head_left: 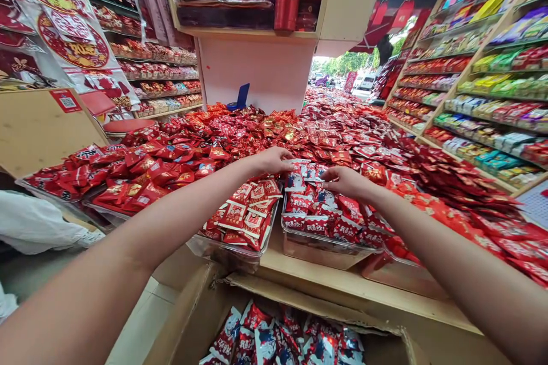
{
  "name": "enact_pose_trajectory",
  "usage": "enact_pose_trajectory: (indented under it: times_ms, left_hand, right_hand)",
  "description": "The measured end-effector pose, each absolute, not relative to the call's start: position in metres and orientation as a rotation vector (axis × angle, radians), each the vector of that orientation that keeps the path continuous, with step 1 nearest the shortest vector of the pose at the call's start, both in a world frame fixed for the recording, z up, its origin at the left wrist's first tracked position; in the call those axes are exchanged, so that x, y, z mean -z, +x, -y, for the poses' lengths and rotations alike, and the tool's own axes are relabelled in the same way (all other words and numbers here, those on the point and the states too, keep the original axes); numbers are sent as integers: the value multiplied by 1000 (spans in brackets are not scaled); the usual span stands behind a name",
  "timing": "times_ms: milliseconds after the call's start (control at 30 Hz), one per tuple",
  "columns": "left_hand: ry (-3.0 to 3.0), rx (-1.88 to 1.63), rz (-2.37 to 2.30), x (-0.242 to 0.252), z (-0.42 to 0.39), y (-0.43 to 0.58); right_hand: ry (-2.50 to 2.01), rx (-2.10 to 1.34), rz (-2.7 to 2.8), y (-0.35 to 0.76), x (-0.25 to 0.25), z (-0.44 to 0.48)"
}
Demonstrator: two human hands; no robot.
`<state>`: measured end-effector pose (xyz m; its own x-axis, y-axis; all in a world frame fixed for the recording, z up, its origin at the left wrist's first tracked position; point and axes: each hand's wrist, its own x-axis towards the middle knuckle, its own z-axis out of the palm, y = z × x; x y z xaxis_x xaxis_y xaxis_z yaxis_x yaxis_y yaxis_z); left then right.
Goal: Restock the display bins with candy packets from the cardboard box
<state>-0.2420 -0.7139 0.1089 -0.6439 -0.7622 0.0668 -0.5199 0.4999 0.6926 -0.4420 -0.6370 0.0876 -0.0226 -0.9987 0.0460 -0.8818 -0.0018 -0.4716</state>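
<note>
My left hand (pixel 275 161) reaches over a clear plastic bin (pixel 329 252) heaped with small red and white candy packets (pixel 315 223). Its fingers are apart and bent, at the left edge of the upper packets. On the other side of those packets, my right hand (pixel 347 182) has thumb and forefinger apart, the fingertips against the heap. Some fingertips are hidden among the packets, and I make out no firm grip. Below the bin, an open cardboard box (pixel 194 319) contains similar red, white and dark blue packets (pixel 265 345).
Left of the bin, another bin (pixel 231 252) is filled with red and cream packets. Red packets (pixel 334 137) cover the long display behind. Stocked shelves (pixel 483 68) line the right, and a cabinet (pixel 342 0) overhangs the back. A person's pale clothing (pixel 38 222) shows at left.
</note>
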Motion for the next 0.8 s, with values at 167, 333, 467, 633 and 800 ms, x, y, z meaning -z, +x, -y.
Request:
enact_pose_trajectory:
  times_ms: [167,333,467,633,800]
  left_hand:
    - [1221,794,2529,-101,712,-267]
    - [1280,684,2628,-98,703,-275]
    - [1266,580,2700,-102,696,-274]
    - [1211,534,2789,-101,691,-278]
    - [1183,475,2768,-107,691,-279]
  right_hand:
    - [-2015,472,-2085,-439,-88,633]
    - [-2022,399,-2103,-434,-91,624]
    - [-2098,355,-2052,-433,-90,621]
    - [-2154,322,-2031,-431,-82,624]
    - [-2199,273,-2034,-432,-84,623]
